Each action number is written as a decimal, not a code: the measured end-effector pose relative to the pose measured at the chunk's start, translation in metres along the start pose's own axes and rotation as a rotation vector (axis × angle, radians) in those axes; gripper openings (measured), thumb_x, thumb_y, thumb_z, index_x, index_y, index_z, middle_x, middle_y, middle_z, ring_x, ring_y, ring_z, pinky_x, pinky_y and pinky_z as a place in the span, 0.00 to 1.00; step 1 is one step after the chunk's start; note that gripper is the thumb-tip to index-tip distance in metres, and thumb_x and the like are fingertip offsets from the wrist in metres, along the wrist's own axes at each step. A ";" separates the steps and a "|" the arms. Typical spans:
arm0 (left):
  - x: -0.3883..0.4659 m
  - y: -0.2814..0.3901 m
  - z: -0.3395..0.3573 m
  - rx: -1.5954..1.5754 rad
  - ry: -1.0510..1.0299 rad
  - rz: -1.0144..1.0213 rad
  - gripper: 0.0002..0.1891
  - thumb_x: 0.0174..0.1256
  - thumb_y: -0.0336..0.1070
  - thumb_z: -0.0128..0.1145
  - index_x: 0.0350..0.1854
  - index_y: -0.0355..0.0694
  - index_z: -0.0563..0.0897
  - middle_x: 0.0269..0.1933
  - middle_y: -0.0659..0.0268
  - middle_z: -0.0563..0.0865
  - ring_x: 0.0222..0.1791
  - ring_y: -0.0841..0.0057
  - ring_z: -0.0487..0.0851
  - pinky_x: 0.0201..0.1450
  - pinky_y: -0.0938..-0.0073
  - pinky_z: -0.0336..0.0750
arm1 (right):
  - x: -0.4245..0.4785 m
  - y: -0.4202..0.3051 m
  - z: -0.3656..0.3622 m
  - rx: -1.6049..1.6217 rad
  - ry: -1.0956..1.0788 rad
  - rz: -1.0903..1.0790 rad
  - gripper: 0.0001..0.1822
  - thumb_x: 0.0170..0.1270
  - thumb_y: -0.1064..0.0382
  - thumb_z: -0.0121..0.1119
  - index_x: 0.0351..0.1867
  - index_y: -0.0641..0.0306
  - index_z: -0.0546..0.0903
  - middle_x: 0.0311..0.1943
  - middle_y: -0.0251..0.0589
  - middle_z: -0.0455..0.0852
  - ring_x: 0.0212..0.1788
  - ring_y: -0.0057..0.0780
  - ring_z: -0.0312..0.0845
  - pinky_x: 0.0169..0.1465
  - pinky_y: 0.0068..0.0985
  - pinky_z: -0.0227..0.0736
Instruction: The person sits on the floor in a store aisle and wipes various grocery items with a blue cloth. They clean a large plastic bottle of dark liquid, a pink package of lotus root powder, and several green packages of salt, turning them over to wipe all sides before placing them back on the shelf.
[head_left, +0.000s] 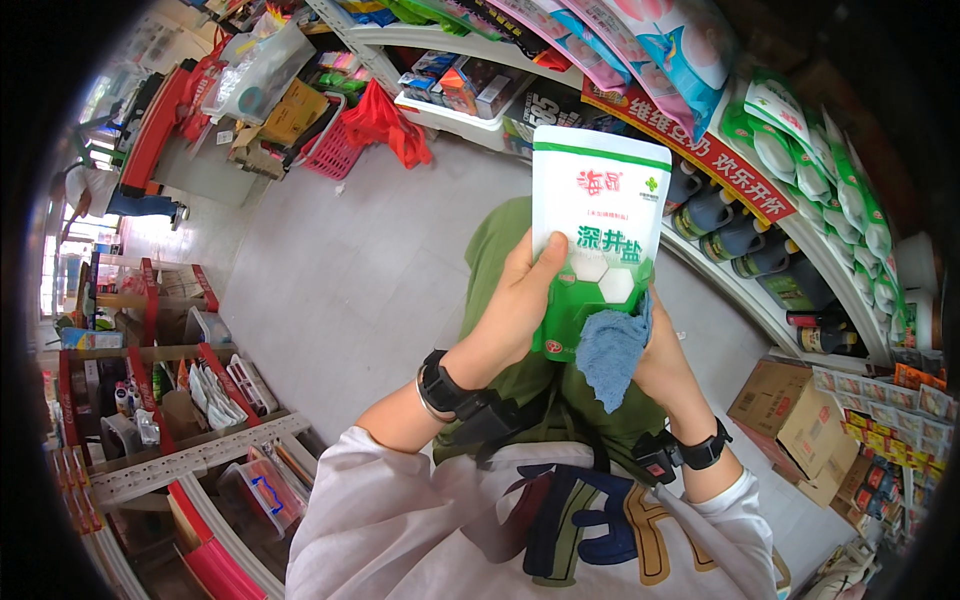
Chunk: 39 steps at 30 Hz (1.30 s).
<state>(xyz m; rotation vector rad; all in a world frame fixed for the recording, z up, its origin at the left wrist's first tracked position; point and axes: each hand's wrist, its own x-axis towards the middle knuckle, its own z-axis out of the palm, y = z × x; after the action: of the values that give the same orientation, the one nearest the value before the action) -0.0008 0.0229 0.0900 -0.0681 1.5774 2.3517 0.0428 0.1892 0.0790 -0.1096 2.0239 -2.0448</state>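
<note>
Upright in front of my lap is a white-and-green pouch (600, 195) with printed writing and pale hexagon shapes on its face. My left hand (529, 289) grips its left edge, thumb across the front. At the lower right edge of the pouch, my right hand (658, 352) holds a blue terry cloth (611, 356); its fingers are largely hidden behind the cloth and pouch. The cloth hangs over the pouch's lower right corner. Similar green-and-white pouches (817, 161) are stacked on the curved-looking shelf to the right.
Dark bottles (705, 217) with handles line the lower shelf. A cardboard box (784, 412) stands on the floor at right. A red plastic bag (386, 124) and a pink basket (334, 150) lie ahead. Shelves with goods (187, 390) flank the left, and a person (97, 191) is far left.
</note>
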 end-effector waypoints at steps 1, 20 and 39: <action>0.002 -0.001 -0.001 -0.026 0.018 -0.005 0.19 0.74 0.46 0.44 0.58 0.40 0.72 0.50 0.70 0.80 0.48 0.84 0.74 0.50 0.78 0.67 | -0.002 0.001 -0.001 0.003 -0.005 0.004 0.32 0.51 0.70 0.69 0.56 0.66 0.65 0.48 0.38 0.78 0.50 0.22 0.74 0.55 0.24 0.68; 0.002 -0.002 0.000 -0.177 0.053 -0.046 0.20 0.73 0.46 0.46 0.60 0.40 0.68 0.52 0.66 0.78 0.48 0.79 0.77 0.50 0.74 0.76 | -0.010 0.029 -0.003 -0.064 0.128 -0.128 0.18 0.63 0.72 0.48 0.55 0.69 0.67 0.40 0.37 0.78 0.41 0.23 0.74 0.46 0.21 0.70; -0.002 -0.009 0.002 -0.043 0.013 0.044 0.19 0.75 0.42 0.43 0.62 0.39 0.67 0.54 0.65 0.77 0.50 0.80 0.77 0.50 0.75 0.74 | 0.001 -0.009 0.012 0.118 0.620 -0.493 0.33 0.64 0.68 0.49 0.68 0.73 0.51 0.65 0.53 0.59 0.65 0.36 0.62 0.67 0.30 0.56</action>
<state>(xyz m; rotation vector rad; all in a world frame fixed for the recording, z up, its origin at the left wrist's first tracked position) 0.0035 0.0271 0.0832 -0.0588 1.5500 2.4241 0.0432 0.1767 0.0882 0.0680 2.3924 -2.7700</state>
